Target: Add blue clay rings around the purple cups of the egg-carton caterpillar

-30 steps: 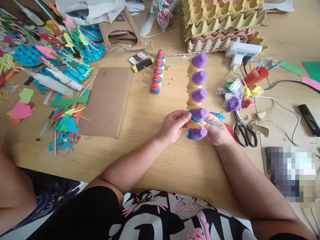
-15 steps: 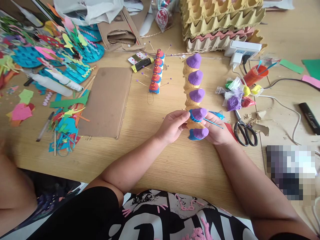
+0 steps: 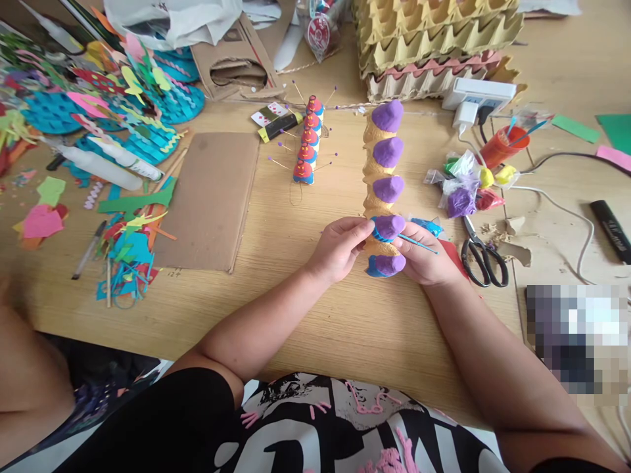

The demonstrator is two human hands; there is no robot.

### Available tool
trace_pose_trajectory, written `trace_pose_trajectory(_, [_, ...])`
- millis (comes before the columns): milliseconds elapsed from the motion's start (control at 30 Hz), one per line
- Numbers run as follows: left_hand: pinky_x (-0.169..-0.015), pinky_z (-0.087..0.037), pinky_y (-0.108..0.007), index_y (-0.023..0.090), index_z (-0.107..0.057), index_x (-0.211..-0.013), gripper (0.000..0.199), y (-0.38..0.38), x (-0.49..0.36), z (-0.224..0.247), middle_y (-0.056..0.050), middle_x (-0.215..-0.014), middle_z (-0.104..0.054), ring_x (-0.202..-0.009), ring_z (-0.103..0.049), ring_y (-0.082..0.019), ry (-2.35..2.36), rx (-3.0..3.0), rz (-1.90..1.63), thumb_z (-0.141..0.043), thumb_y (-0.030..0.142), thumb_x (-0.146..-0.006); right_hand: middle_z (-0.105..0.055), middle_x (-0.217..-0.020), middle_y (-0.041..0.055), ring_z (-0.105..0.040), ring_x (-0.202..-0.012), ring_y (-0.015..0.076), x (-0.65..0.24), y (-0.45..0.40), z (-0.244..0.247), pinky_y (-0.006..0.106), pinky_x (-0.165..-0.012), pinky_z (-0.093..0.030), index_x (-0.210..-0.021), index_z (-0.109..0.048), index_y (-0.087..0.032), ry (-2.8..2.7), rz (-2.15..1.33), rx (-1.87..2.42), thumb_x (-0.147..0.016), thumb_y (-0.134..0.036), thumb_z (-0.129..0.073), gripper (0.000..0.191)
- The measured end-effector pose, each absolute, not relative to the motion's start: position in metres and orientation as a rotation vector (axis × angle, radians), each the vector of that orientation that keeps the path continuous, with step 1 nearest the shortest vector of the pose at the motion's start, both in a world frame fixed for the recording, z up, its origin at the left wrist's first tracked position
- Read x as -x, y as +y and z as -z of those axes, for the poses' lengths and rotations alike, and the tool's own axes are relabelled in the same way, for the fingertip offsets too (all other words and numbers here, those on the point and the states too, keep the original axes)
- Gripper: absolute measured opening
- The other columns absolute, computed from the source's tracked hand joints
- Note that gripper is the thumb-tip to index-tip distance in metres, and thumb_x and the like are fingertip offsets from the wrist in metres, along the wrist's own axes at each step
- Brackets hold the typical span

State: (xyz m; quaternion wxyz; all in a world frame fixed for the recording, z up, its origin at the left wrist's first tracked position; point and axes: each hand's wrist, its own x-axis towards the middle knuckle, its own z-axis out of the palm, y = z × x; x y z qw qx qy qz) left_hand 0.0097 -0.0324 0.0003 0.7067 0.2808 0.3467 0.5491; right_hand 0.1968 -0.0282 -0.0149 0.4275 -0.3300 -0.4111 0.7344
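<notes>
An egg carton strip stands lengthwise before me, its several cups capped with purple clay. Blue clay covers the sides of the two nearest cups. My left hand pinches the strip's left edge at the second-nearest cup, thumb on the blue clay. Between the fingers of my right hand is a thin blue stick, and those fingertips also touch the strip's right edge. Farther left stands a finished-looking row of red and blue clay-covered cups with smiling faces and purple-tipped pins.
Scissors, clay in plastic bags and a red cup lie to the right. Egg trays are stacked at the back near a power strip. Cardboard and paper scraps lie left; another person's arm is at the edge.
The egg carton strip has tilted slightly, its near end shifting a little left and its far end a little right. Both hands keep their hold.
</notes>
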Motion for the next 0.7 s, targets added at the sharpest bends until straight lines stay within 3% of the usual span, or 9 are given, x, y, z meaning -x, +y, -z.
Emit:
trace_pose_trajectory(267, [-0.063,-0.052,-0.028,0.019,-0.066,-0.069,0.053,-0.0323,-0.0093,0.0013,-0.001,-0.072,-0.069,-0.069,-0.066,-0.014,0.753,-0.592,-1.157,-0.099,0.06,-0.076,-0.088,-0.103,0.0035,-0.081,-0.12,0.0333,-0.1964,-0.0285,0.0115,0.051,-0.1,-0.069,-0.099,-0.083,-0.032,-1.039,-1.817,0.858,-0.079,-0.054,-0.099,0.034])
trace_pose_trajectory(433, [-0.06,-0.048,-0.027,0.018,-0.066,-0.067,0.056,-0.0326,-0.0091,0.0005,0.0,-0.072,-0.069,-0.067,-0.062,-0.012,0.742,-0.608,-1.194,-0.103,0.061,-0.069,-0.087,-0.099,0.0029,-0.081,-0.123,0.0322,-0.1952,-0.0283,0.0107,0.05,-0.103,-0.068,-0.095,-0.082,-0.03,-1.028,-1.839,0.821,-0.079,-0.051,-0.1,0.031])
trace_pose_trajectory(567, [-0.06,-0.045,-0.028,0.019,-0.062,-0.064,0.056,-0.0331,-0.0081,0.0001,0.0,-0.071,-0.067,-0.066,-0.059,-0.012,0.773,-0.621,-1.177,-0.101,0.058,-0.072,-0.086,-0.095,0.0022,-0.083,-0.116,0.029,-0.1955,-0.028,0.0115,0.048,-0.103,-0.069,-0.098,-0.083,-0.029,-1.026,-1.842,0.811,-0.08,-0.049,-0.1,0.032])
trace_pose_trajectory(700, [-0.062,-0.047,-0.028,0.019,-0.069,-0.07,0.054,-0.0332,-0.0078,0.001,-0.001,-0.074,-0.07,-0.068,-0.061,-0.013,0.757,-0.637,-1.179,-0.102,0.062,-0.07,-0.086,-0.091,0.0014,-0.084,-0.109,0.0277,-0.1951,-0.0272,0.0117,0.049,-0.101,-0.071,-0.1,-0.084,-0.03,-1.029,-1.83,0.804,-0.08,-0.049,-0.101,0.032])
